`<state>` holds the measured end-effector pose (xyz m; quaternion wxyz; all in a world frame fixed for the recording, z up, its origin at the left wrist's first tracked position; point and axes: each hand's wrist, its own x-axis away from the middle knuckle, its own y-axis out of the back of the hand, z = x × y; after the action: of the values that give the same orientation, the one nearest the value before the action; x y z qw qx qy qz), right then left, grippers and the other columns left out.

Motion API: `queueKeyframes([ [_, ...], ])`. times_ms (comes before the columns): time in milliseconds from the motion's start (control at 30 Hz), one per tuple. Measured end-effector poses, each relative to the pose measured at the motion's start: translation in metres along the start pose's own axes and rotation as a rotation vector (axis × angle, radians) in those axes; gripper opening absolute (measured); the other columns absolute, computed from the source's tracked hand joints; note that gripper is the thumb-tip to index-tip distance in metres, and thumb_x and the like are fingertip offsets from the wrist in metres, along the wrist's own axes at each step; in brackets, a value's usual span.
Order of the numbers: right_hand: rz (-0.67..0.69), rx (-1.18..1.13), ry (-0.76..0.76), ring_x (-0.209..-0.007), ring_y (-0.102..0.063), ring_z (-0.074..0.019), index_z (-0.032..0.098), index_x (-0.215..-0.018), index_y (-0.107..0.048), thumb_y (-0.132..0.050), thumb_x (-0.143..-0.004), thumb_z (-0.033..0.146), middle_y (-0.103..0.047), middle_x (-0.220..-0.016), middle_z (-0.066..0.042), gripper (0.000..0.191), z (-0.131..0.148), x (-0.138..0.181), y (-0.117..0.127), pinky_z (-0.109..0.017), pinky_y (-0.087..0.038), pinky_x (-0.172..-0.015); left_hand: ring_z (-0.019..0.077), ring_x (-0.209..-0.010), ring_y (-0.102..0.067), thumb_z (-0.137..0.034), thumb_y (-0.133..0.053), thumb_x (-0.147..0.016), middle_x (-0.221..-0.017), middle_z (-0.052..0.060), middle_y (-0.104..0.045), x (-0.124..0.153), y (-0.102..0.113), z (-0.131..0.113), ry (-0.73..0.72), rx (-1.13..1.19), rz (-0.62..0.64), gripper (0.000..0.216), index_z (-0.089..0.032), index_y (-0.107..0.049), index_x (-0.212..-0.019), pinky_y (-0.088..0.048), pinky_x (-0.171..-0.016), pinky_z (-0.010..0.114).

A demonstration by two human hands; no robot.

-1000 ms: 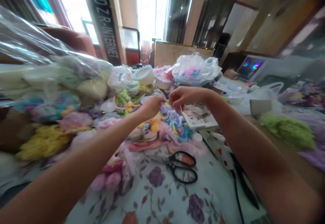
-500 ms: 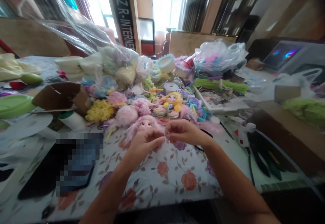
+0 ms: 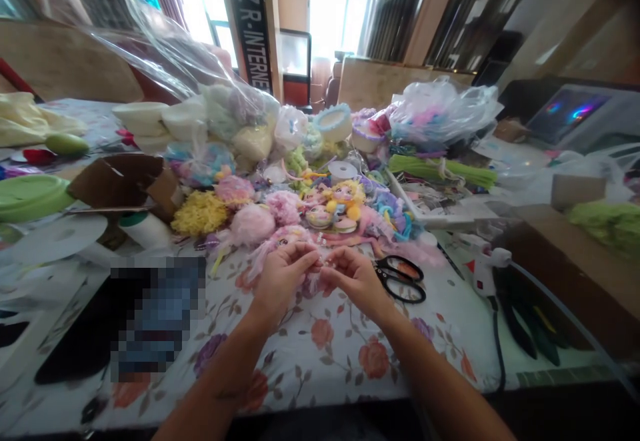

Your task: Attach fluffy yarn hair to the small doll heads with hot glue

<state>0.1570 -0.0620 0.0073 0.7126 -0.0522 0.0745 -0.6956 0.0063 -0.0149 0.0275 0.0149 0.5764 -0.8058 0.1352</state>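
Close together over the flowered tablecloth (image 3: pixel 320 361), my left hand (image 3: pixel 290 278) and my right hand (image 3: pixel 356 280) pinch toward each other. Between the fingertips is something tiny and clear, like a bead strand (image 3: pixel 324 262); it is too small to name surely. Behind my left hand lies a pink-haired doll head (image 3: pixel 286 236), its lower face hidden by the fingers. Black-handled scissors (image 3: pixel 403 278) rest just right of my right hand, blades partly covered by it.
Beyond the hands stand pink pompoms (image 3: pixel 253 224), a yellow fluffy ball (image 3: pixel 200 213) and a yellow-haired doll (image 3: pixel 346 194). A glue gun (image 3: pixel 483 271) sits at right. A cardboard box (image 3: pixel 120 184), thread cone (image 3: pixel 145 229) and dark phone-like slab (image 3: pixel 83 341) are at left.
My right hand has come lower and turned, its fingertips now meeting the left ones. The scissors behind it have come into sight. The whole view has shifted slightly.
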Motion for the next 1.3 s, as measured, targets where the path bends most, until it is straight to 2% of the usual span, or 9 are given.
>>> queueKeyframes([
  [133,-0.104,-0.002,0.037,-0.051,-0.060,-0.0113,0.018,-0.080,-0.058,-0.069,-0.080,0.041,-0.062,-0.063,0.002,0.025,0.006,-0.007,0.005,-0.023,-0.052,-0.048,0.0092,-0.061,-0.059,-0.032,-0.072,-0.076,-0.070,0.000,-0.065,-0.006,-0.008,-0.005,-0.035,-0.058,0.027,0.018,-0.015,-0.065,-0.077,-0.044,-0.054,0.017],
  [267,-0.139,-0.017,0.040,-0.050,-0.058,-0.0109,0.018,-0.078,-0.060,-0.067,-0.081,0.040,-0.062,-0.063,0.001,0.024,0.004,-0.009,0.015,-0.022,-0.048,-0.044,0.0116,-0.070,-0.063,-0.032,-0.075,-0.074,-0.080,0.002,-0.069,-0.015,-0.009,-0.002,-0.057,-0.040,0.077,0.029,-0.016,-0.067,-0.097,-0.048,-0.061,0.020],
  [367,-0.157,-0.016,0.039,-0.048,-0.056,-0.0107,0.018,-0.078,-0.060,-0.067,-0.081,0.040,-0.061,-0.062,0.001,0.023,-0.003,-0.005,0.019,-0.022,-0.046,-0.043,0.0117,-0.071,-0.064,-0.033,-0.077,-0.072,-0.085,0.002,-0.070,-0.020,-0.006,0.007,0.009,-0.007,0.112,0.040,-0.018,-0.066,-0.107,-0.050,-0.065,0.021],
  [533,-0.149,0.194,0.068,-0.046,-0.054,-0.0104,0.019,-0.081,-0.062,-0.065,-0.083,0.039,-0.059,-0.057,0.002,0.020,-0.010,0.004,0.020,-0.022,-0.044,-0.045,0.0091,-0.066,-0.060,-0.032,-0.074,-0.076,-0.078,0.002,-0.068,-0.017,-0.001,0.024,0.029,-0.025,0.152,0.021,-0.015,-0.071,-0.088,-0.048,-0.064,0.019],
  [667,-0.135,0.299,0.064,-0.046,-0.054,-0.0106,0.019,-0.080,-0.061,-0.064,-0.084,0.039,-0.058,-0.056,0.002,0.021,-0.011,0.006,0.019,-0.022,-0.041,-0.045,0.0086,-0.064,-0.057,-0.032,-0.073,-0.076,-0.072,0.000,-0.066,-0.011,-0.002,0.027,0.044,-0.048,0.085,0.017,-0.015,-0.071,-0.081,-0.046,-0.062,0.018],
  [900,-0.196,0.081,-0.054,-0.043,-0.053,-0.0106,0.018,-0.077,-0.062,-0.068,-0.079,0.040,-0.061,-0.055,0.002,0.023,-0.008,0.002,0.014,-0.022,-0.042,-0.043,0.0128,-0.068,-0.061,-0.035,-0.069,-0.078,-0.071,0.000,-0.069,-0.004,-0.010,0.024,-0.045,-0.213,-0.013,0.018,-0.018,-0.071,-0.080,-0.047,-0.064,0.021],
  [1067,-0.198,0.012,-0.108,-0.042,-0.057,-0.0124,0.019,-0.080,-0.064,-0.072,-0.075,0.037,-0.064,-0.055,0.001,0.020,-0.009,0.000,0.014,-0.023,-0.044,-0.042,0.0120,-0.056,-0.056,-0.035,-0.070,-0.075,-0.065,0.001,-0.067,-0.002,-0.012,0.022,-0.026,-0.270,-0.060,0.018,-0.017,-0.072,-0.075,-0.042,-0.052,0.022],
  [1167,-0.192,0.008,-0.122,-0.041,-0.058,-0.0126,0.019,-0.083,-0.066,-0.073,-0.074,0.036,-0.065,-0.054,0.002,0.021,-0.009,-0.001,0.017,-0.023,-0.045,-0.041,0.0107,-0.052,-0.052,-0.034,-0.070,-0.075,-0.062,0.000,-0.066,-0.002,-0.012,0.023,-0.006,-0.272,-0.023,0.018,-0.016,-0.072,-0.074,-0.039,-0.049,0.021],
  [1300,-0.154,0.005,-0.162,-0.041,-0.058,-0.0122,0.017,-0.085,-0.066,-0.073,-0.073,0.037,-0.064,-0.054,0.002,0.024,-0.008,-0.002,0.023,-0.023,-0.046,-0.040,0.0111,-0.056,-0.054,-0.032,-0.068,-0.077,-0.065,0.001,-0.067,-0.003,-0.012,0.023,-0.020,-0.309,0.046,0.016,-0.017,-0.073,-0.075,-0.042,-0.052,0.021],
])
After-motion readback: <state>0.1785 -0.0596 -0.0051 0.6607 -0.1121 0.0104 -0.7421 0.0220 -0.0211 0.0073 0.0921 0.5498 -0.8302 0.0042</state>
